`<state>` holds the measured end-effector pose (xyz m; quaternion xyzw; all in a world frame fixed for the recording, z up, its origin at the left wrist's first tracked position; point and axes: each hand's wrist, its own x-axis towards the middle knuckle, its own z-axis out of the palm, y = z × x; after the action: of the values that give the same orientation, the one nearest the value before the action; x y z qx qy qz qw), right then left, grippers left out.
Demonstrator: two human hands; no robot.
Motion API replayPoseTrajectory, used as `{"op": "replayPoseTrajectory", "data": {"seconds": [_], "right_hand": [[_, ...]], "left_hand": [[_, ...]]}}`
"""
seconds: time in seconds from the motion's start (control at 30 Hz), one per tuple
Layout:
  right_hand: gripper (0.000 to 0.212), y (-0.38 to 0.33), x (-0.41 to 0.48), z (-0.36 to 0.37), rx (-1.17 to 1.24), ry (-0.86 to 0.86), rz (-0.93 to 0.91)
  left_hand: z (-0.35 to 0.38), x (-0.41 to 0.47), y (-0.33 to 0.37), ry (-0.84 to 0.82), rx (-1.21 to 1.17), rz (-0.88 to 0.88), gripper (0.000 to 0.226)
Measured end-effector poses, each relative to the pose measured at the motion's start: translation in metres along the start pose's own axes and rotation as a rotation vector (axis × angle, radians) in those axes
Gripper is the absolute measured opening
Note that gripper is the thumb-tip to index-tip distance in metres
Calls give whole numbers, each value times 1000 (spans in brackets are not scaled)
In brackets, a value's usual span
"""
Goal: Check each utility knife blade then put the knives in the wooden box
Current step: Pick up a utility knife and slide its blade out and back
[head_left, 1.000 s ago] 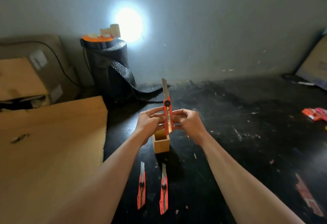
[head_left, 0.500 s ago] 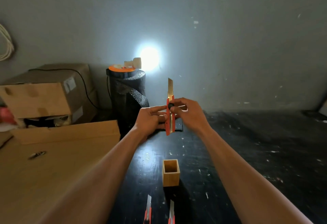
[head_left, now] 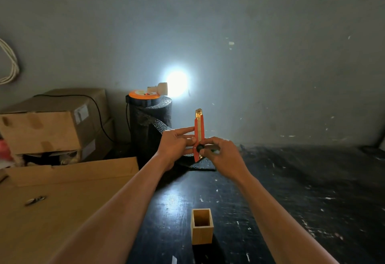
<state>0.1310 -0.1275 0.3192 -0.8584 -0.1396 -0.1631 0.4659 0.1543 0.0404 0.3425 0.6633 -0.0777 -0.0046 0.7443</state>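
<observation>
Orange plastic and a brass-coloured metal track make up the utility knife (head_left: 199, 136), held upright in the air by both hands. The left hand (head_left: 174, 146) pinches its body from the left, fingers extended against the edge; the right hand (head_left: 224, 155) grips the lower part, thumb on the round black slider knob. Only a short stub of blade shows at the top.

Below the knife, nearer the camera, a small square wooden box (head_left: 202, 226) stands upright on the black, scuffed desk (head_left: 291, 190), well apart from the hands; its open top shows nothing inside. Left of the box lies a flat sheet of cardboard (head_left: 62, 211). Beyond it sit stacked cardboard cartons (head_left: 52, 126). Behind the knife stands a dark textured roll (head_left: 150, 126) topped by an orange disc (head_left: 143, 93), beside a bright lamp glare on the grey wall.
</observation>
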Motion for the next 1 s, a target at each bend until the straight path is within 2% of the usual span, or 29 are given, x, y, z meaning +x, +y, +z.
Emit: {"op": "replayPoseTrajectory", "data": {"seconds": [0.1,0.23,0.33,0.47,0.63,0.83,0.93,1.0], "right_hand": [[29,2,-1,2,78,57,20],[17,7,0,3,60,82,22],[24,8,-1,2,36,42,3],[28,9,-1,1,132,97,55],[16,11,2,4,80,99,44],[23,9,-1,2,73,67,-5],[15,9,1,2,42,75,0],[18,8,2,1,46,100,15]], "left_hand": [[3,5,-2,7,-5,34,44],[6,7,-1,-10,25,64,46],[7,8,-3,-5,42,68,47],[10,8,-4,-2,34,74,49],[11,8,-3,3,41,80,48],[11,7,-4,22,43,94,47],[11,7,-3,25,37,99,47],[13,7,-3,24,38,101,48]]}}
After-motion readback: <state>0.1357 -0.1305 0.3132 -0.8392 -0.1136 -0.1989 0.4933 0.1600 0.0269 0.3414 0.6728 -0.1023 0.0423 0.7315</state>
